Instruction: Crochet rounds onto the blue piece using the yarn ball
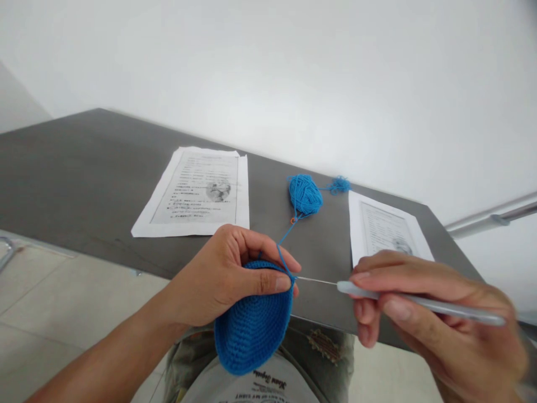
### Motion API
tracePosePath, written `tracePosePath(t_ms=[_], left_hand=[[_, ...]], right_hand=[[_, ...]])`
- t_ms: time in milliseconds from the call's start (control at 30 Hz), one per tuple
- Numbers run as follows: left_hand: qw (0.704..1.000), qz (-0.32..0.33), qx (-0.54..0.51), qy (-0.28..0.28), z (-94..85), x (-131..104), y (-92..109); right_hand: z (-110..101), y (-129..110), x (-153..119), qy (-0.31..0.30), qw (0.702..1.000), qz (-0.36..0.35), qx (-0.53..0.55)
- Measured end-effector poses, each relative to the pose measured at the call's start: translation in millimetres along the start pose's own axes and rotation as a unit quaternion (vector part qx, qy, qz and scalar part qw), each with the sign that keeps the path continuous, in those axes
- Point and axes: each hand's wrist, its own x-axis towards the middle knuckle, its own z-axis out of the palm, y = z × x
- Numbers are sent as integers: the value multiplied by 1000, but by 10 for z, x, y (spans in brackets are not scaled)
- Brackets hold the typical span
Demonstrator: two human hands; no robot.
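Pinching the blue crocheted piece (pixel 254 333) by the near edge of the worktop (pixel 84 168) with my left hand (pixel 235 274), I gripped the crochet hook (pixel 448 310) in my right hand (pixel 440 336), tip at the piece's right rim.

Single head view, worn by you, facing forward and steeply down, with your lap (pixel 346 347) at the bottom edge. Close range: your left hand (pixel 235 268) just below centre, your right hand (pixel 444 336) at lower right; beyond, the table (pixel 84 179) across mid-frame and the wall (pixel 268 73) along the top.
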Motion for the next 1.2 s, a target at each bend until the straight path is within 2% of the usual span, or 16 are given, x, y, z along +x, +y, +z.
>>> tracePosePath(t_ms=[133, 233, 367, 500, 700, 933, 1200], left_hand=[[1000, 11, 15, 8, 15, -1, 3], [1000, 21, 17, 11, 24, 9, -2], [998, 38, 36, 27, 30, 29, -18], [992, 44, 103, 51, 47, 34, -15], [975, 67, 191, 97, 149, 4, -67], [980, 59, 160, 99, 201, 33, -144], [991, 71, 68, 95, 185, 51, -138]], right_hand=[[135, 123, 36, 51, 984, 74, 153], [195, 149, 73, 73, 976, 98, 183], [211, 158, 113, 75, 976, 106, 177], [206, 158, 170, 75, 977, 123, 154], [132, 134, 364, 96, 984, 135, 70], [144, 148, 450, 107, 987, 114, 47], [225, 252, 472, 134, 969, 113, 175]])
